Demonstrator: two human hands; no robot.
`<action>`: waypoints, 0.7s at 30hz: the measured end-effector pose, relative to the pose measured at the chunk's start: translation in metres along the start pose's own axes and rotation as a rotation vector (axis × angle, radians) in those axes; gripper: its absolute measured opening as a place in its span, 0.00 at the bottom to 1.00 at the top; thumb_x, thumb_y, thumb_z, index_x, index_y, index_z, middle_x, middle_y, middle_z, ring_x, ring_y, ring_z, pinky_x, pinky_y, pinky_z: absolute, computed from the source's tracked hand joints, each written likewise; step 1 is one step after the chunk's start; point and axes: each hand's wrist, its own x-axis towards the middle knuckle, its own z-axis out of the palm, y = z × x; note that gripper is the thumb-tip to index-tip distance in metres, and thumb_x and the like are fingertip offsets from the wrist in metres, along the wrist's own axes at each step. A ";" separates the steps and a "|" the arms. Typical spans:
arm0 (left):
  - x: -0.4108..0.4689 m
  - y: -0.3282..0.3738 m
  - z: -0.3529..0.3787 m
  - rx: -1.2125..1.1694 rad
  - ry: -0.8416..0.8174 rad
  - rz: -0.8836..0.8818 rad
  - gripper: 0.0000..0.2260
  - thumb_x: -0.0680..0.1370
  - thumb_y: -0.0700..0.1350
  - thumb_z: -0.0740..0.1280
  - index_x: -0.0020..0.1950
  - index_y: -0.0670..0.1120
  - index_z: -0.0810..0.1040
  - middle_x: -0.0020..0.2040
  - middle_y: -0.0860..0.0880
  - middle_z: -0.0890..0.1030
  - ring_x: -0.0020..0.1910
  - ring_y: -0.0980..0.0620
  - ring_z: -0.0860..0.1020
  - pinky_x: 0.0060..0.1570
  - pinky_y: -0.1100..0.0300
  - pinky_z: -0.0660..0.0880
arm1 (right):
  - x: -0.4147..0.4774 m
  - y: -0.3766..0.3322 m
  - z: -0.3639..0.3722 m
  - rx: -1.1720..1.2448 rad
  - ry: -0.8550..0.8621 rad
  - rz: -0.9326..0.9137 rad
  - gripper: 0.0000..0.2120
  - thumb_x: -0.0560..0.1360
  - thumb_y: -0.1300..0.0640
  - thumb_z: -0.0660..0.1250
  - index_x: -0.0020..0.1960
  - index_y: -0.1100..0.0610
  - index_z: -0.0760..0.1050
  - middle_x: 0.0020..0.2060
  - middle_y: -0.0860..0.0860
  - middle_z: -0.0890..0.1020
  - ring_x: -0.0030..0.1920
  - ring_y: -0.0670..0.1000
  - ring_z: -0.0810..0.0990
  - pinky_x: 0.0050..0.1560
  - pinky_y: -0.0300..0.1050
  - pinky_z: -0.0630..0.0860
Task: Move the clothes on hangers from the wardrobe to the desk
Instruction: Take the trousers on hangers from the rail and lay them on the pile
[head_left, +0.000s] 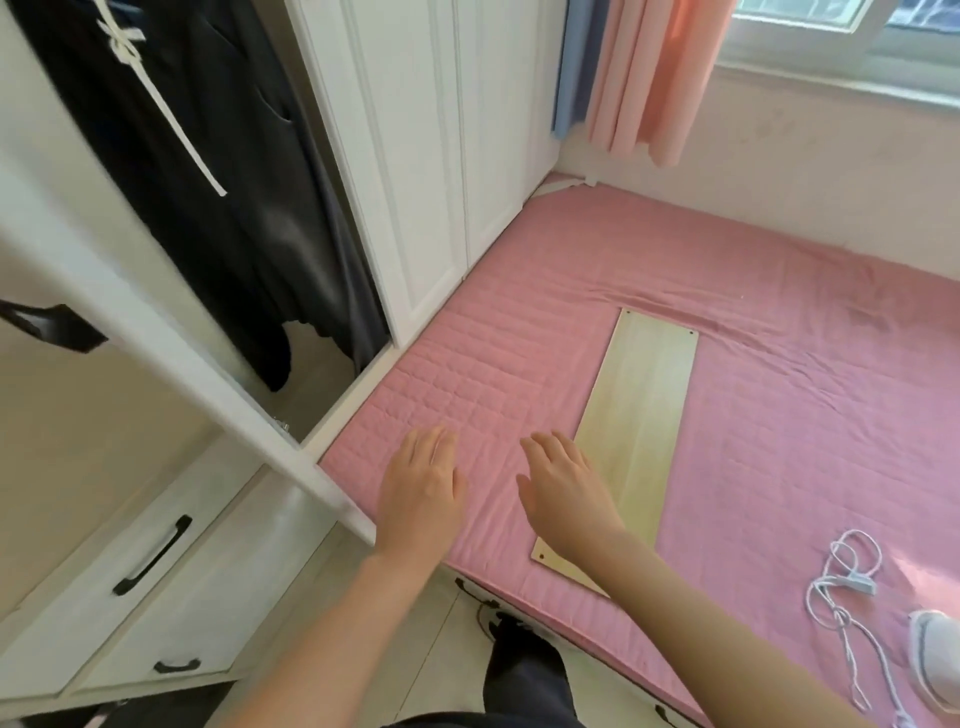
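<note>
1. The person's left hand (421, 486) and right hand (563, 491) were stretched out side by side, palms down, over the near corner of a pink bed (779, 389). The fingers (431, 441) of both were straight and loosely spread, holding nothing.
2. The dark clothes (208, 208) hung inside the open white wardrobe (415, 156), well apart from both hands, up and to the left of them. A white drawstring (156, 104) dangled down their front.
3. A white door edge (156, 332), blurred, slanted across between the hands and the clothes, ending near the left hand.
4. A pale wooden board (639, 415) lay flat on the bed just beside the right hand; whether the hand touched it could not be told.
5. A white cable (841, 582) lay coiled further right, beside a white object (935, 654) cut off by the edge.
6. White drawers (156, 571) with black handles sat below the wardrobe; pink and blue curtains (649, 78) hung by the window.
7. The tops of the clothes ran out of view, hiding how they hung.
</note>
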 end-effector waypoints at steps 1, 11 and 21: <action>0.011 0.000 0.001 0.007 0.015 -0.029 0.17 0.75 0.40 0.68 0.64 0.41 0.75 0.62 0.44 0.78 0.63 0.43 0.74 0.62 0.49 0.73 | 0.015 0.004 -0.002 -0.006 -0.012 -0.027 0.21 0.81 0.54 0.55 0.72 0.60 0.63 0.70 0.55 0.68 0.73 0.58 0.60 0.72 0.50 0.58; 0.134 0.005 -0.014 -0.002 0.204 -0.317 0.17 0.79 0.42 0.64 0.68 0.42 0.73 0.66 0.45 0.76 0.69 0.46 0.70 0.68 0.53 0.66 | 0.165 0.020 -0.056 0.018 0.054 -0.300 0.21 0.77 0.57 0.65 0.67 0.65 0.70 0.63 0.59 0.75 0.68 0.62 0.70 0.66 0.55 0.70; 0.240 -0.030 -0.064 0.084 0.380 -0.483 0.17 0.80 0.44 0.63 0.68 0.43 0.73 0.66 0.46 0.76 0.68 0.46 0.71 0.65 0.48 0.72 | 0.297 -0.009 -0.122 -0.053 0.141 -0.578 0.20 0.79 0.57 0.60 0.69 0.64 0.67 0.65 0.58 0.73 0.70 0.61 0.66 0.69 0.55 0.66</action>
